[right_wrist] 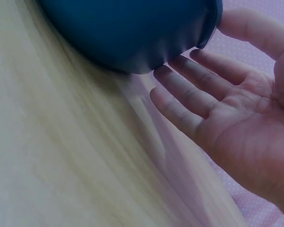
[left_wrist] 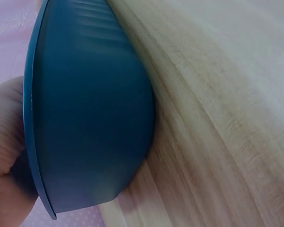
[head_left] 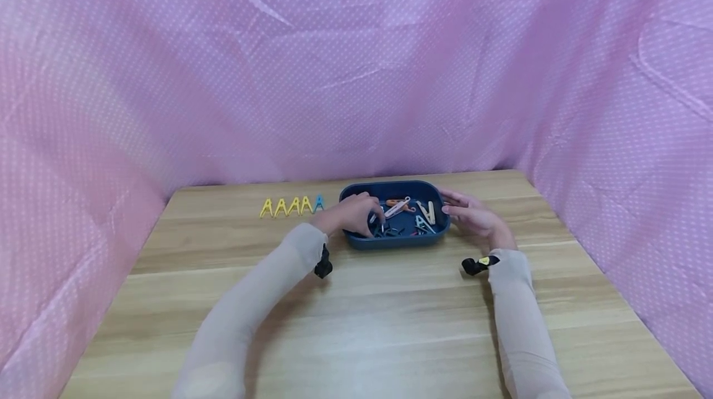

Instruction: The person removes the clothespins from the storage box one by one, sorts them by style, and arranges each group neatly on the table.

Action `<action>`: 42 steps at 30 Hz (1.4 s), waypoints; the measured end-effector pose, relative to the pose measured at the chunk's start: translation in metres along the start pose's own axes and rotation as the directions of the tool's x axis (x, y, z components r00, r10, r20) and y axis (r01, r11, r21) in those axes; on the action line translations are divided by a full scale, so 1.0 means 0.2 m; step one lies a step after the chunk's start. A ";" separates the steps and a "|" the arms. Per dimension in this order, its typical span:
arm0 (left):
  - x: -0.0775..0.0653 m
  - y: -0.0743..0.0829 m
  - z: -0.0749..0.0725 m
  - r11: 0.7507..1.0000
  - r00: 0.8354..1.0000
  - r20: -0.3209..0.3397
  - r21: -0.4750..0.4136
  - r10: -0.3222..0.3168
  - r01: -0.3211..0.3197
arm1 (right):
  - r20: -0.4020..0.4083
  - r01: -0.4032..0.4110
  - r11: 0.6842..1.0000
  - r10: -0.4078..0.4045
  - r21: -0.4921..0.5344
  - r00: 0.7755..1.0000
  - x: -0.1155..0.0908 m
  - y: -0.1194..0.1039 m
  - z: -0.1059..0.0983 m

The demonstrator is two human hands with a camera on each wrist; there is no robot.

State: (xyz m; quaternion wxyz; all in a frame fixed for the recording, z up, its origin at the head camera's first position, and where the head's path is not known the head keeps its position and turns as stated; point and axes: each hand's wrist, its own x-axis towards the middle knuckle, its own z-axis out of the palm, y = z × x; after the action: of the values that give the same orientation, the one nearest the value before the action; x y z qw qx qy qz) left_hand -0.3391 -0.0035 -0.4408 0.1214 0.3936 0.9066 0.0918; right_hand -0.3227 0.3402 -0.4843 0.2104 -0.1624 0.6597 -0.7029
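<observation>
A dark blue oval bin holds several clothespins: a white one, an orange one, a cream one, a pale blue one and dark green ones. My left hand reaches over the bin's left side, fingers bent down among the clothespins. Whether its fingertips pinch one is hidden; the left wrist view shows mainly the bin's outer wall. My right hand is at the bin's right end, thumb by the rim and fingers extended against or near the outer wall.
Left of the bin, several yellow clothespins and a blue clothespin stand in a row on the wooden table. Pink dotted cloth hangs behind the table and on both sides.
</observation>
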 end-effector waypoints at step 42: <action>-0.02 -0.07 -0.01 0.997 0.998 -0.042 0.050 -0.050 0.052 | -0.017 -0.018 1.000 0.018 -0.002 1.000 -0.01 -0.01 0.02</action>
State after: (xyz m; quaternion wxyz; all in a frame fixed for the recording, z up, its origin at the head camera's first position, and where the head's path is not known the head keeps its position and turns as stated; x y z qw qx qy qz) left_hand -0.3459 -0.0157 -0.4421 0.0950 0.3713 0.9207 0.0737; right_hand -0.3200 0.3383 -0.4828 0.2106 -0.1507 0.6638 -0.7016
